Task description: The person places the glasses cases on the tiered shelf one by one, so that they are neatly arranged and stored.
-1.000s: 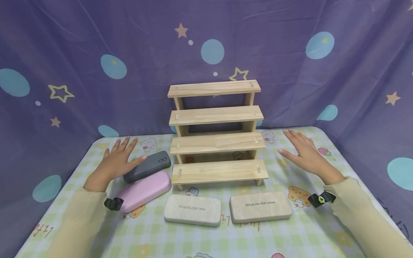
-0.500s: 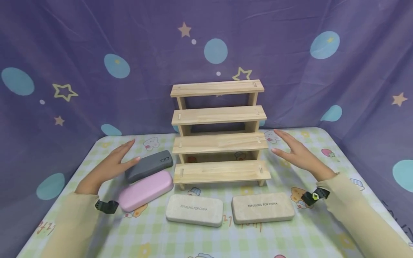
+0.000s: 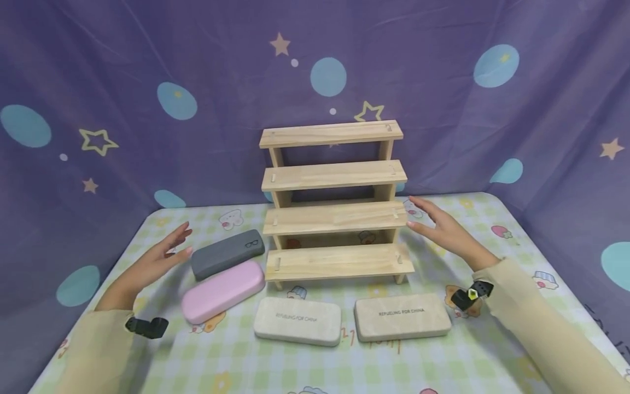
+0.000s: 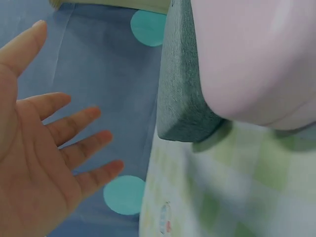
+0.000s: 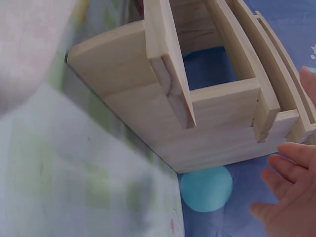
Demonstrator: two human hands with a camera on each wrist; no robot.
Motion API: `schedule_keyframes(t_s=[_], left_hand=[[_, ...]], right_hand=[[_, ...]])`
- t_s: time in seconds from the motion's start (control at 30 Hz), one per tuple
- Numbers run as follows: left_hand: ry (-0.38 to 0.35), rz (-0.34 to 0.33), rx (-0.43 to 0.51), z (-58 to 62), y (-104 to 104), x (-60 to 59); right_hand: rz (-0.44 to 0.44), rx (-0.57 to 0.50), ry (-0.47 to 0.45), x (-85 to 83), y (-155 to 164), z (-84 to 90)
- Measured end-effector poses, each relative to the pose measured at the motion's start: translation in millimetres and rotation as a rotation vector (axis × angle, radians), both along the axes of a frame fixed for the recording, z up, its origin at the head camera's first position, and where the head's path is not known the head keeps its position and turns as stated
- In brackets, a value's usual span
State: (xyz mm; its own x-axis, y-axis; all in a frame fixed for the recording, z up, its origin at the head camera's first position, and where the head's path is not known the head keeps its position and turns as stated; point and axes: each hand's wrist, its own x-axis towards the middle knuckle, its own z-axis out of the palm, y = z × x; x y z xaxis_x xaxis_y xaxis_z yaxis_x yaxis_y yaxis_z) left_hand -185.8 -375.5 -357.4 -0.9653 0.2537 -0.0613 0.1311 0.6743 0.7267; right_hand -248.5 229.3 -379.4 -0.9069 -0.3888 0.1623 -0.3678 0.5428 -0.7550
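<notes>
My left hand (image 3: 147, 268) hovers left of a dark grey glasses case (image 3: 228, 254) and holds nothing. In the left wrist view its fingers (image 4: 74, 126) are spread and the palm shows. Beside the grey case lies a pink glasses case (image 3: 223, 293), close against it. At the right side of a four-step wooden display shelf (image 3: 339, 260), my right hand (image 3: 445, 232) is held with fingers extended and its thumb tip right by the third step's end. The right wrist view shows that hand (image 5: 294, 187) past the shelf's side panel (image 5: 148, 118), gripping nothing.
In front of the shelf lie an off-white case (image 3: 297, 323) and a beige case (image 3: 402, 317), both lettered "REFUELING FOR CHINA". A green checked cloth (image 3: 275, 372) covers the table. Behind hangs a purple curtain (image 3: 221, 54) with stars and blue dots.
My left hand has drawn left and nearer, off the grey case it overlapped before. My right hand has moved left toward the shelf. The cases and the shelf stay put.
</notes>
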Motion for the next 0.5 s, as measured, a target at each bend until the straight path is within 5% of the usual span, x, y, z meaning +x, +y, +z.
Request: schedule_keyframes(t_s=[0.27, 0.5], left_hand=[[0.024, -0.040, 0.083, -12.1, -12, -0.8], [0.019, -0.043, 0.256, -30.0, -23, -4.0]], right_hand=[[0.005, -0.136, -0.048, -6.6, -13, -3.0], [0.009, -0.206, -0.046, -12.2, -23, -4.2]])
